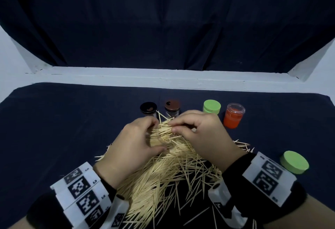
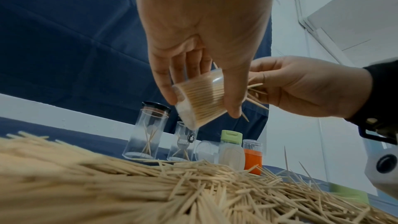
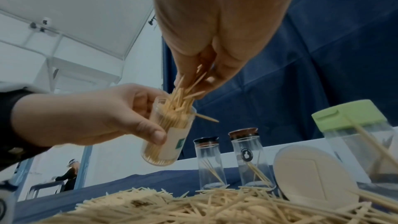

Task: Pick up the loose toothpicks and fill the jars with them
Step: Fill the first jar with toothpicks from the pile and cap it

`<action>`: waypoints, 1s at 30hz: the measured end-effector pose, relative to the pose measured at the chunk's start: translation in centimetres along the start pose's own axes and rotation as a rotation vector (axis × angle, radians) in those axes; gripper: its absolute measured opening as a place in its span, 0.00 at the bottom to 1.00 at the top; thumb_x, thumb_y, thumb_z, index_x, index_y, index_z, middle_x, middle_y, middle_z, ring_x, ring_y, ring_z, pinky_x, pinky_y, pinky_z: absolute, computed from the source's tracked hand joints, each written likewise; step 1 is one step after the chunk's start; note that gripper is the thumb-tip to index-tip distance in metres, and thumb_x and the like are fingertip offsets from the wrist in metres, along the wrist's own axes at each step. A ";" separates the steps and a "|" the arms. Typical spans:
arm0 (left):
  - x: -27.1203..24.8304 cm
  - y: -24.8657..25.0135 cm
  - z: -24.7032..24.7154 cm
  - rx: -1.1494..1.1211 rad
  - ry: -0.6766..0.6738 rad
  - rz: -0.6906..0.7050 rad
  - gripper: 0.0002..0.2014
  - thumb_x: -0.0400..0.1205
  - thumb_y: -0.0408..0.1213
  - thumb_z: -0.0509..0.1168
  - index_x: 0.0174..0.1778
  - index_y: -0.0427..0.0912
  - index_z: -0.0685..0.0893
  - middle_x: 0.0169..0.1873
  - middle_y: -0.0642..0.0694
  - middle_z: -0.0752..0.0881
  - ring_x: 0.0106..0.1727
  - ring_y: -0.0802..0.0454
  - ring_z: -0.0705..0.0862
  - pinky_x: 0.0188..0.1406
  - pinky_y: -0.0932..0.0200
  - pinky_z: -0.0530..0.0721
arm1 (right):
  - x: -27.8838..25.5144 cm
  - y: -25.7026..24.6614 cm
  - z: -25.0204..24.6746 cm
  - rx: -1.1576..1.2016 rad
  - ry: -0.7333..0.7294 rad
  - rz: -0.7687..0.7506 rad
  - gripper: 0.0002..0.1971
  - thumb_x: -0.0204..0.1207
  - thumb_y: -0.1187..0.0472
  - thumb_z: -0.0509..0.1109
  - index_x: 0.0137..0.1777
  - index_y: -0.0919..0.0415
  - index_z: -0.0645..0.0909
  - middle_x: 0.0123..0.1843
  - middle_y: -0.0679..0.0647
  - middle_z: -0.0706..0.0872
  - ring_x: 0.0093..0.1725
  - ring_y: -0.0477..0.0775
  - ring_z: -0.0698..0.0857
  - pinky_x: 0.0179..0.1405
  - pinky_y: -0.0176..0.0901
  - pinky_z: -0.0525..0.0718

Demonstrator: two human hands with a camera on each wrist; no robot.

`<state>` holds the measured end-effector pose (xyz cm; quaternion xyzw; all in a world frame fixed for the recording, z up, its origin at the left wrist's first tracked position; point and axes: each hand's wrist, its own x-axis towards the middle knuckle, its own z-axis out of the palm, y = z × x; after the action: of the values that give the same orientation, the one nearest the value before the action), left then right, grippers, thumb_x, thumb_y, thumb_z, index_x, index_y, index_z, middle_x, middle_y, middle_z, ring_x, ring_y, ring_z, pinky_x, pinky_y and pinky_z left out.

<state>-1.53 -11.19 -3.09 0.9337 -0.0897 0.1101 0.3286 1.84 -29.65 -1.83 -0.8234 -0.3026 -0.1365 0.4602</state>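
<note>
My left hand (image 1: pixel 134 141) grips a clear jar (image 2: pixel 199 101) packed with toothpicks, held tilted above the heap; the same jar (image 3: pixel 168 134) shows in the right wrist view. My right hand (image 1: pixel 197 129) pinches a bunch of toothpicks (image 3: pixel 189 88) with their tips in the jar's mouth. One pick sticks out sideways over the rim. A large heap of loose toothpicks (image 1: pixel 163 178) covers the dark cloth under both hands.
Behind the heap stand a black-lidded jar (image 1: pixel 148 108), a brown-lidded jar (image 1: pixel 172 107), a green-lidded jar (image 1: pixel 211 107) and an orange jar (image 1: pixel 233 115). A loose green lid (image 1: pixel 294 161) lies at the right. A person stands far off in the right wrist view.
</note>
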 end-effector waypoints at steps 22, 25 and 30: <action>-0.1 0.0 0.0 -0.037 0.033 0.034 0.26 0.60 0.47 0.83 0.49 0.54 0.79 0.42 0.60 0.83 0.43 0.66 0.81 0.39 0.70 0.78 | -0.9 0.2 0.5 -0.078 0.003 -0.156 0.12 0.69 0.63 0.77 0.53 0.59 0.90 0.49 0.49 0.90 0.50 0.41 0.84 0.54 0.29 0.81; -0.3 0.2 -0.1 -0.064 0.004 0.057 0.26 0.62 0.46 0.83 0.51 0.56 0.78 0.45 0.63 0.83 0.45 0.71 0.80 0.39 0.77 0.75 | -0.7 0.6 0.3 -0.052 0.066 -0.091 0.12 0.67 0.67 0.79 0.51 0.58 0.90 0.45 0.48 0.87 0.45 0.42 0.84 0.46 0.27 0.80; -0.2 0.3 0.3 -0.088 -0.018 0.058 0.28 0.62 0.46 0.83 0.54 0.54 0.77 0.47 0.60 0.84 0.48 0.65 0.83 0.46 0.66 0.82 | -0.7 -0.2 0.3 0.015 -0.042 -0.021 0.18 0.65 0.64 0.81 0.56 0.54 0.88 0.48 0.44 0.85 0.42 0.45 0.83 0.43 0.28 0.80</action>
<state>-1.73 -11.55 -3.21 0.9165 -0.1243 0.1069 0.3650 1.14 -29.58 -2.23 -0.8193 -0.3220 -0.1216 0.4585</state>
